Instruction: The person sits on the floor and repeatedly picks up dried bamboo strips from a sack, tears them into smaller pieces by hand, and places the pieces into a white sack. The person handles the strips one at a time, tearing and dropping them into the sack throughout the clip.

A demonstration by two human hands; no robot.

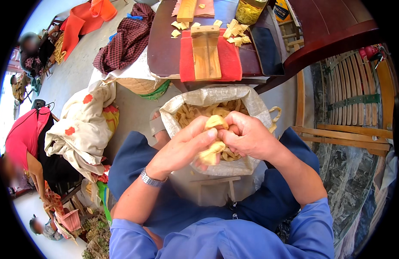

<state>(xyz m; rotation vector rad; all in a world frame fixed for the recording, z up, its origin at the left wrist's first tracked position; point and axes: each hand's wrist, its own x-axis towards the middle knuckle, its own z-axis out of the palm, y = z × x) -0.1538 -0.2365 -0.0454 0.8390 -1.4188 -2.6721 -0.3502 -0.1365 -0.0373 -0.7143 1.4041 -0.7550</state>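
Both my hands meet above an open white woven sack [173, 103] that holds pale yellow plant-like strips [236, 106]. A folded or knotted yellow strip [216, 122] is pinched between my left hand [186, 142] and my right hand [251, 134]. A looped part of yellow strip [212, 154] hangs over my left fingers. My right fingertips press on the strip near my left thumb. Beyond the sack, a wooden block tool [207, 61] lies on a red cloth [232, 64] on the dark table, with short cut yellow pieces [235, 30] around it.
The dark red wooden table [164, 48] also bears a jar of yellow pieces [249, 13] and a dark flat slab [266, 51]. A checked cloth [126, 40] and a white cloth bundle [81, 123] lie to the left. A slatted wooden frame [351, 90] is at the right. Several people sit at the left.
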